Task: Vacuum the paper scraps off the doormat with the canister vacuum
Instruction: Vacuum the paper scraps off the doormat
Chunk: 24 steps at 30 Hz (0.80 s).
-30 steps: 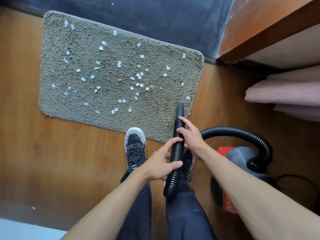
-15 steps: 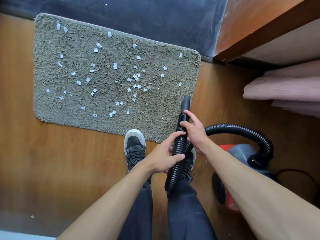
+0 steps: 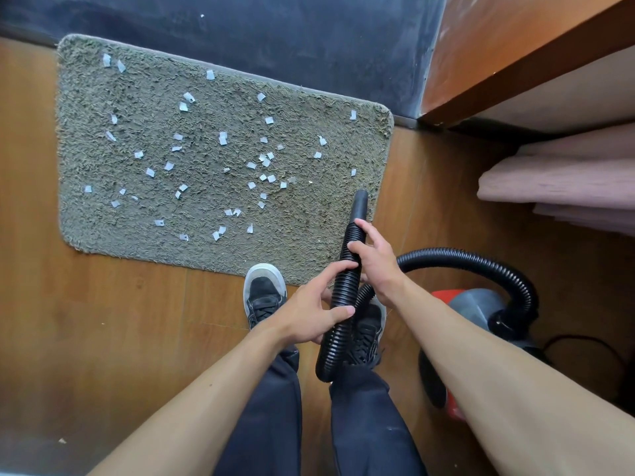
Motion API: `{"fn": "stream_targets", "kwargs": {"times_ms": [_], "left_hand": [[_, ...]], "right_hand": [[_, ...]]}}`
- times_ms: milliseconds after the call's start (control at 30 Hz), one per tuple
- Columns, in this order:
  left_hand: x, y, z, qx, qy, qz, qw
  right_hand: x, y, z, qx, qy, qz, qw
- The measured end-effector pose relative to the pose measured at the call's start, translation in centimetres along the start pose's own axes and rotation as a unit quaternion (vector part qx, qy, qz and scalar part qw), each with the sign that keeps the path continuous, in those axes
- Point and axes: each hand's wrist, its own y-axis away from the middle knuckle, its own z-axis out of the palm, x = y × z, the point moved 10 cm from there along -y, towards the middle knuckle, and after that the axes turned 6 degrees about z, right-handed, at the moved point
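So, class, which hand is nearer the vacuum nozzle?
Right. The right hand grips the hose just behind the nozzle; the left hand grips it farther back.

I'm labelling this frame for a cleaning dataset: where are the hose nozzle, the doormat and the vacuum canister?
hose nozzle [image 3: 359, 204], head view, smooth black end tube.
doormat [image 3: 86, 97], head view, bare pile near far-left corner.
vacuum canister [image 3: 477, 304], head view, grey top shell.

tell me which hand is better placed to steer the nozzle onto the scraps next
Right. The right hand grips the hose closest to the nozzle, which points over the right side of the doormat; the left hand grips further back, so it probably just supports.
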Motion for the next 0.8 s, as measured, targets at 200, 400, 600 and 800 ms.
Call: {"fn": "stream_targets", "kwargs": {"times_ms": [200, 400, 600, 800], "left_hand": [[0.2, 0.0, -0.6, 0.016, -0.004, 0.01, 1.0], [2.0, -0.9, -2.2, 0.016, 0.0, 0.009, 1.0], [2.0, -0.2, -3.2, 0.014, 0.01, 0.008, 1.0], [1.7, 0.7, -5.0, 0.04, 0.034, 0.015, 0.998]], "right_hand": [[-1.4, 0.0, 0.5, -0.014, 0.011, -0.02, 1.0], [-3.6, -1.1, 1.2, -0.02, 0.032, -0.013, 0.999], [-3.9, -1.2, 2.6, -0.043, 0.047, -0.01, 0.998], [-5.3, -1.5, 5.4, -0.074, 0.091, -0.031, 0.993]]}}
